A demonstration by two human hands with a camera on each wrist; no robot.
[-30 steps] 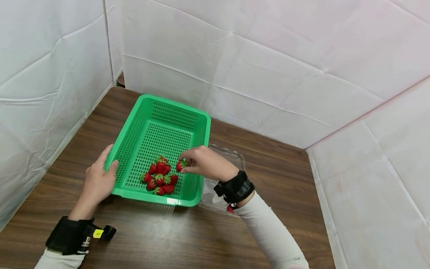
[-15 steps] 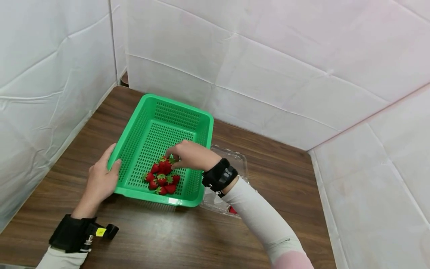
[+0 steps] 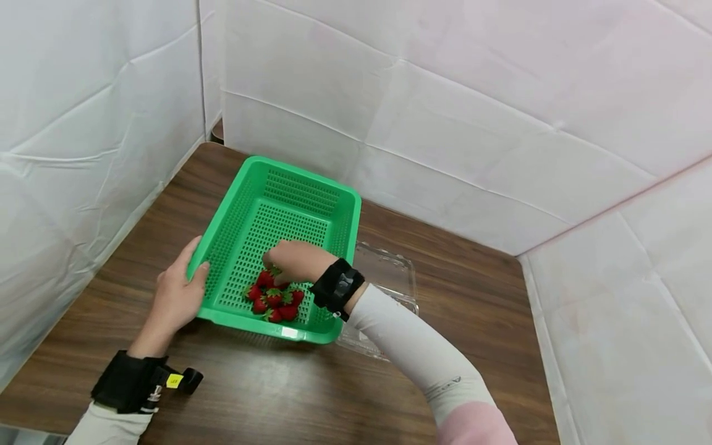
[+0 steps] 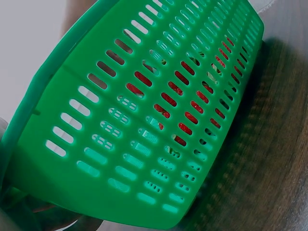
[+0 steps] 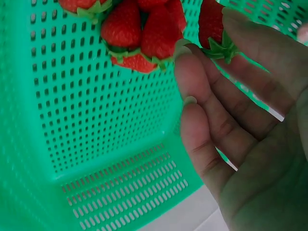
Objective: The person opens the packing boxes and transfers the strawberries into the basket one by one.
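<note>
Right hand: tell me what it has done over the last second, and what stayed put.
The right hand carried a strawberry from the basket's right side leftward to the pile of strawberries. It still pinches that berry, now beside the pile. The left hand kept its grip on the green basket, which stayed on the table, and the clear plastic box stayed beside the basket.

Basket [image 3: 278, 216] sits on the surface [image 3: 278, 395], toward its left rear corner. Strawberries [image 3: 272, 296] lie clustered in the basket's near end. Clamshell tray [image 3: 389, 272] lies just right of the basket, touching it. Left hand [image 3: 175, 296] at the basket's left rim; right hand [image 3: 295, 259] inside, over the strawberries.
</note>
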